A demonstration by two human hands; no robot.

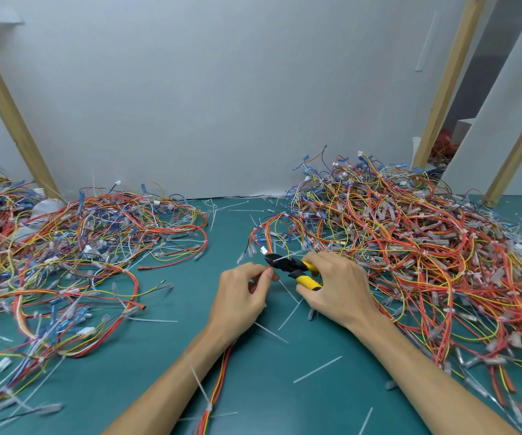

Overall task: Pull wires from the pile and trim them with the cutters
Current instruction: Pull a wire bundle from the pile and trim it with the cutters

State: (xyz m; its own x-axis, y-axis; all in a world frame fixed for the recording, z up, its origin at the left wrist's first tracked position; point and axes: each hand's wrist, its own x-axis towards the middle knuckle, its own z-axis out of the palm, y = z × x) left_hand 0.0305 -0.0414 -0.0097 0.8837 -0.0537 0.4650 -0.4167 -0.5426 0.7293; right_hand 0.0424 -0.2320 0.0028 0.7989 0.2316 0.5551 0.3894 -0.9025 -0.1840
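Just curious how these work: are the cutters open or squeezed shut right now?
Open, it seems: the cutters in the right hand have their yellow handles spread apart. The blade tips are too small to tell.

Matt teal mat point(253, 387); glossy yellow plastic-handled cutters point(297, 270).

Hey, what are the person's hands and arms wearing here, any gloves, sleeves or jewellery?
Nothing that shows. The left hand and right hand are bare, no gloves, no rings that I can see. The left forearm and right forearm are bare too, down to the picture's edge: no sleeves, watch or wristband in view.
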